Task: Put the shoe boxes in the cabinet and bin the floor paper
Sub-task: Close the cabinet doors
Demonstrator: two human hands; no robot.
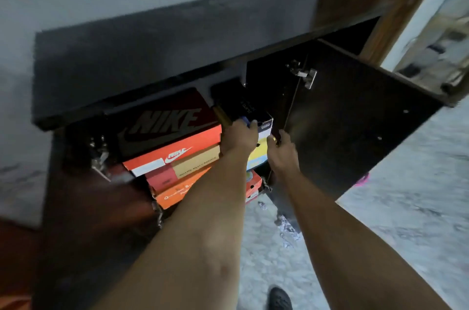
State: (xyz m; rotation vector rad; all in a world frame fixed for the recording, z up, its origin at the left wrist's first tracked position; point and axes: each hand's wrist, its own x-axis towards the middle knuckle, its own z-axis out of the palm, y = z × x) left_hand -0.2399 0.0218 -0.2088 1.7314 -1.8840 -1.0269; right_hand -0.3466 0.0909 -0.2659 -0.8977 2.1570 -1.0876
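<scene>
Black shoe box lengthwise into cabinet, both hands gripping

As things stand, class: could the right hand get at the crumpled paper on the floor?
Probably yes: the right hand is up at the cabinet, but the crumpled paper lies uncovered on the floor beneath that arm.
</scene>
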